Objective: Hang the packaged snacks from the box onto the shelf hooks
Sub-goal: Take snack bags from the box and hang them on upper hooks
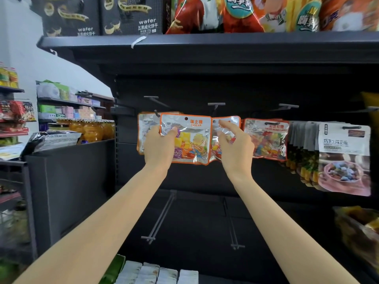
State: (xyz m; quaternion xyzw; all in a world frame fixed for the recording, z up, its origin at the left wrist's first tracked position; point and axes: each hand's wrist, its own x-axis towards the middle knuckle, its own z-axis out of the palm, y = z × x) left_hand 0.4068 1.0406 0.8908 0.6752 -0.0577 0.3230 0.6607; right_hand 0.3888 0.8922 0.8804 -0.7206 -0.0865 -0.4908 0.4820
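Bright, even light from above and behind the camera; arms (127,212) lit flat, without hard shadow. Deep shade under the top shelf (205,41) and over the back panel (194,177). White glare on the foil pouch (185,138). Strong wide-angle bowing along shelf edges. Soft blur at far left, low right corner and near packs (155,273) at bottom.

shop: stocked shelves (205,41), peg hooks (216,104)
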